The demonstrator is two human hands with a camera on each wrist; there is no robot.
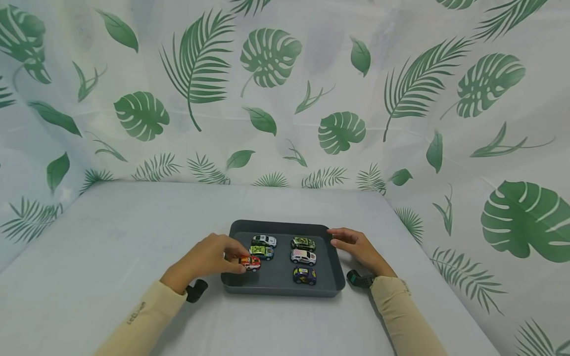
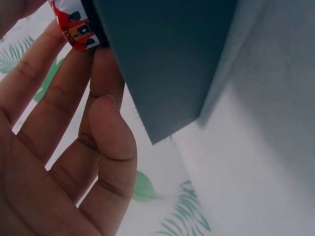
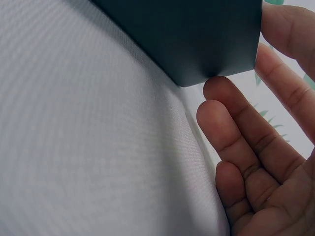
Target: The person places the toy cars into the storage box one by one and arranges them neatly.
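Nearest the bench's (image 1: 133, 237) front edge, two sleeved forearms reach in toward a dark tray (image 1: 285, 287) that sits near the middle of the front edge. The left hand (image 1: 202, 259) reaches over the tray's left rim, its fingers (image 2: 64, 88) pinching a red car (image 1: 250, 263) that sits in the tray's front left part. The right hand (image 1: 358, 249) rests at the tray's right rim with fingers (image 3: 236, 123) relaxed and straight, touching the tray's outer wall near its far right corner and gripping nothing. In the tray, a blue car (image 1: 305, 276) stands at the front right. Behind it is a white car (image 1: 303, 256), then a camouflage car (image 1: 303, 243). Behind the red car is a green car (image 1: 261, 252), then a silver car (image 1: 264, 241). A leaf-print curtain (image 1: 285, 99) hangs beyond the bench's far edge.
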